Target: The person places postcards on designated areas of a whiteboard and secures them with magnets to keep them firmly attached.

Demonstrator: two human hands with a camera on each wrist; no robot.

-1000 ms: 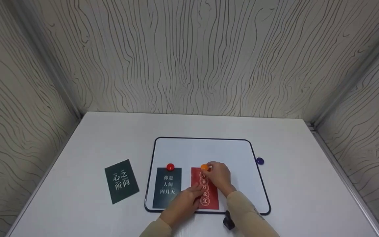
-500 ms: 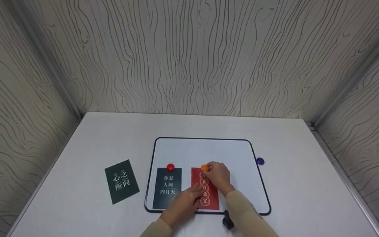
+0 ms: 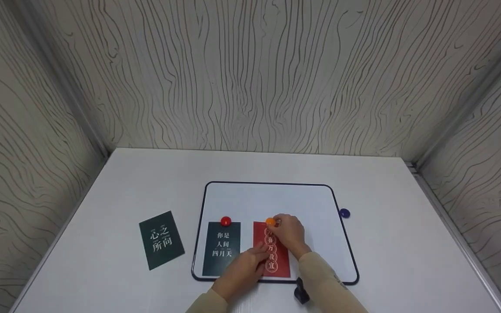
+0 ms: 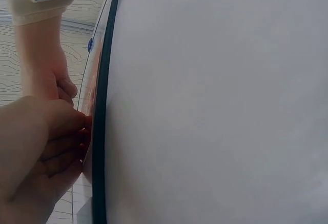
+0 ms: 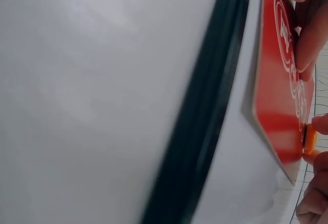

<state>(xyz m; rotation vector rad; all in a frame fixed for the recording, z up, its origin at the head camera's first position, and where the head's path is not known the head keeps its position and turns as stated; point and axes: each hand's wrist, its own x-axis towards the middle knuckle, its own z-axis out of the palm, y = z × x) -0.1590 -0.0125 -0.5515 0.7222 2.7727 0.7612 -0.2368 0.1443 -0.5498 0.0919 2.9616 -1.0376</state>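
Head view: a whiteboard (image 3: 276,200) with a dark rim lies on a white table (image 3: 102,269), and both hands work on a red card (image 3: 282,266) near the board's 6 o'clock edge. Right hand (image 3: 288,232) pinches an orange magnet (image 3: 270,221) between thumb and fingertips at the card's 12 o'clock end; the right wrist view shows the magnet (image 5: 309,139) seated against the card (image 5: 279,96), gripped rather than let go. Left hand (image 3: 244,267) rests with straight fingers on the card's 7 o'clock corner, pressing it flat without curling round it; the left wrist view shows its fingers (image 4: 61,147) at the board's rim. At the red card's 9 o'clock a dark card (image 3: 221,248) is pinned by a red magnet (image 3: 225,221); a second dark card (image 3: 161,240) lies loose on the table farther toward 9 o'clock, and a blue magnet (image 3: 343,213) sits just beside the board's 3 o'clock rim. Risk, as a judgement: lifting the pressing fingers before the magnet seats squarely could let the red card swing or slide askew, and the magnet's pull could snap it down off-centre, dragging the card from line with its neighbour.
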